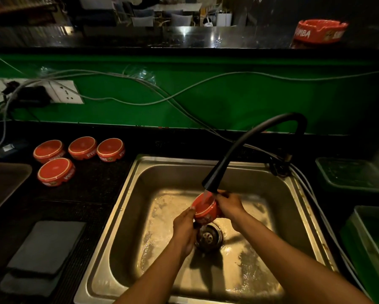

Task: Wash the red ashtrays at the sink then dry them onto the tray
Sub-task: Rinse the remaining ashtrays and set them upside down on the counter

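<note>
Ashtray [206,208] in hand, red and tilted on its side, sits right under the black spout [210,185] above the drain [208,237], and water runs over its upper face. My left hand [184,227] holds it from seven o'clock, fingers curled against the rim; my right hand [230,206] grips it from three o'clock, fingers wrapped over the top edge. Both are closed on the ashtray — neither is slack.

To rinse it well I judge I should turn it slowly between my palms so the stream reaches the notches and the inside, not just one face. Wet glaze will likely be slippery, so I keep a hold on both sides and stay low over the sink [127,194] — a drop onto steel could chip it.

Four more ashtrays [52,170] lie upside down on the dark counter at ten o'clock from the basin, and another one [321,31] stands on the high ledge at one o'clock. At nine o'clock, what I take for the tray [4,183] shows only a corner. Grey cloths [45,249] lie at eight o'clock, handy for drying.
</note>
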